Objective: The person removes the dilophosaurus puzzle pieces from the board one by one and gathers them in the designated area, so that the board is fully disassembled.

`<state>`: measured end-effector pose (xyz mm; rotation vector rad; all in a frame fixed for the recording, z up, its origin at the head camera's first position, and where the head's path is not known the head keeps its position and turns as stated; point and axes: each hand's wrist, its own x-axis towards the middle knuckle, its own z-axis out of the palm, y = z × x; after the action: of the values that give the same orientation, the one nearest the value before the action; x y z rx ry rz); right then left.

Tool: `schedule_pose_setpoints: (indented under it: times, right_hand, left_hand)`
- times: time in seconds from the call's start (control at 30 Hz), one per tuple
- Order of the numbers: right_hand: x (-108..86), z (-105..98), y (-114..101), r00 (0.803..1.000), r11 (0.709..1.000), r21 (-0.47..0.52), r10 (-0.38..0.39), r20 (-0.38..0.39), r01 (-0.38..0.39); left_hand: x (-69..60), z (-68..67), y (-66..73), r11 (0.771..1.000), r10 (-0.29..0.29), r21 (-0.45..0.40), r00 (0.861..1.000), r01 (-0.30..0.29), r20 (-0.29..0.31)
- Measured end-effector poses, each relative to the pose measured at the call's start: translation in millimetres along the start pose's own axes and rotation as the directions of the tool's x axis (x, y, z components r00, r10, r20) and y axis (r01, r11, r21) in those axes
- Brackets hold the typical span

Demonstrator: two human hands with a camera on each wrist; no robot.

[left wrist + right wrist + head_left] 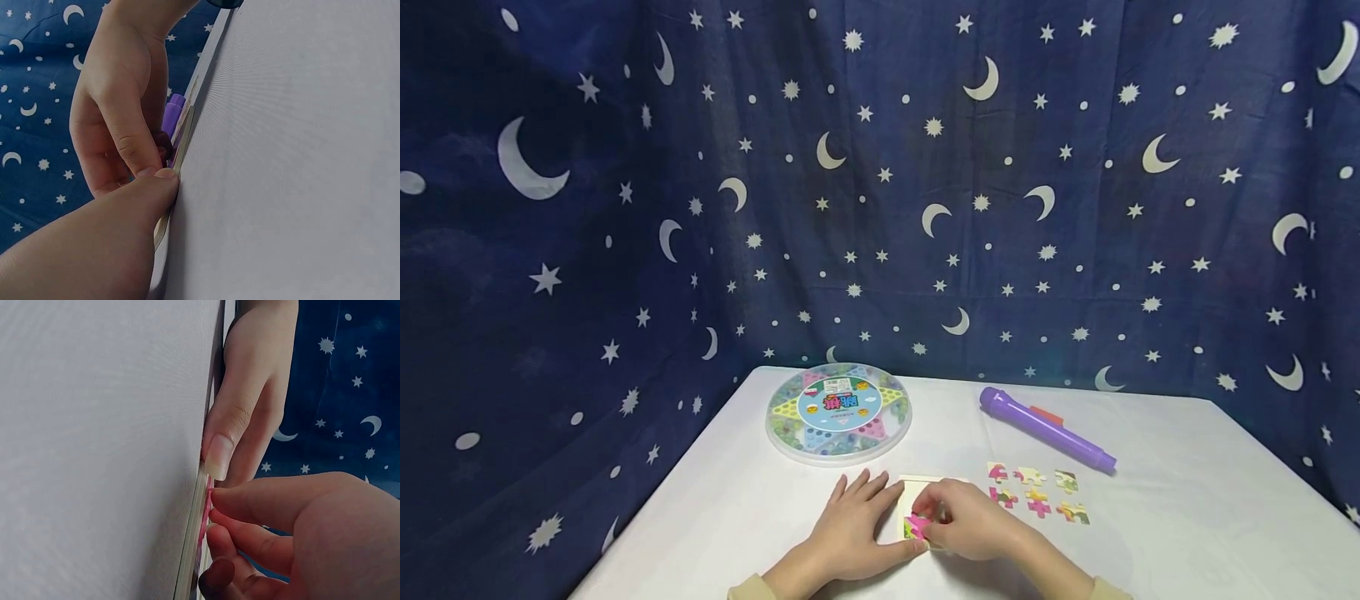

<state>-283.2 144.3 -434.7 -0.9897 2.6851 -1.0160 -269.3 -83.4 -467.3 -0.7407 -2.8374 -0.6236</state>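
Observation:
A shallow cream puzzle tray point(916, 480) lies between the hands near the table's front. The left hand point(856, 527) is spread flat with straight fingers, its thumb on the tray's front edge. The right hand point(973, 521) has its fingers curled over the tray, pinching a pink puzzle piece point(914, 527) at the tray's lower left. In the right wrist view the thumb and fingertips of the right hand point(269, 531) meet at the thin pink edge of the piece point(205, 512). The right hand covers much of the tray.
Several loose puzzle pieces point(1038, 502) lie in two rows right of the tray. Behind them rests a purple microphone-shaped tube point(1048, 429) with a red part beside it. A round clear game box point(839, 414) sits at the back left. A starry curtain point(910, 208) hangs behind the table.

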Motion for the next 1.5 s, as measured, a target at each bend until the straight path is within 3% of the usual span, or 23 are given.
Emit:
schedule_pose_setpoints:
  times: [0.83, 1.13, 1.5]
  right_hand:
    - [1.3, -1.1, 2.8, 1.000, 0.999, 0.034, -0.014, -0.006, 0.015]
    - [2.1, -1.0, -0.1, 1.000, 1.000, -0.016, -0.005, 0.006, 0.005]
    - [3.1, -1.2, 1.3, 1.000, 1.000, 0.012, -0.024, -0.009, 0.024]
  left_hand:
    - [2.8, 1.6, -0.7, 1.000, -0.017, 0.009, 1.000, 0.017, 0.015]
    - [0.5, 0.2, 0.1, 1.000, -0.009, 0.011, 1.000, 0.009, -0.004]
    - [1.2, 0.6, 0.3, 1.000, -0.011, 0.017, 1.000, 0.011, -0.007]
